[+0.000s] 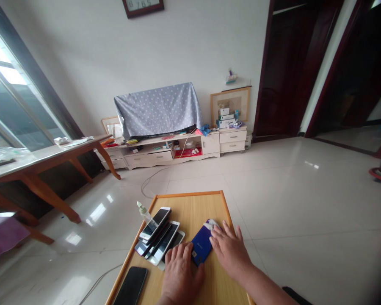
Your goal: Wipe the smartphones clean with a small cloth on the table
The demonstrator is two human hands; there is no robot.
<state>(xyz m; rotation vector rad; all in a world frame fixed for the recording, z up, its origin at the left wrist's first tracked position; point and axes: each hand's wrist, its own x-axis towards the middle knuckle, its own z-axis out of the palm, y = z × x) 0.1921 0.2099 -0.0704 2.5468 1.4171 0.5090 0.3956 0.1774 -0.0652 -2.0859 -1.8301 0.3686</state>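
Note:
A blue phone [202,245] lies back up on the small wooden table [197,205]. My left hand [181,271] rests at its lower left edge, thumb and fingers apart around the corner. My right hand [230,250] presses a whitish cloth [211,223] onto the phone's upper end with its fingertips. To the left is a pile of phones [160,237], several of them with white fronts. A clear bottle with a pointed tip [145,213] stands beside the pile. Nearer me, at the left edge, a black phone [131,286] lies flat.
Beyond the table stands a low white cabinet [209,144], a patterned cloth [158,111] draped over something on it. A long table [47,152] is at the left by the window. Cables [103,275] run over the tiled floor [292,203].

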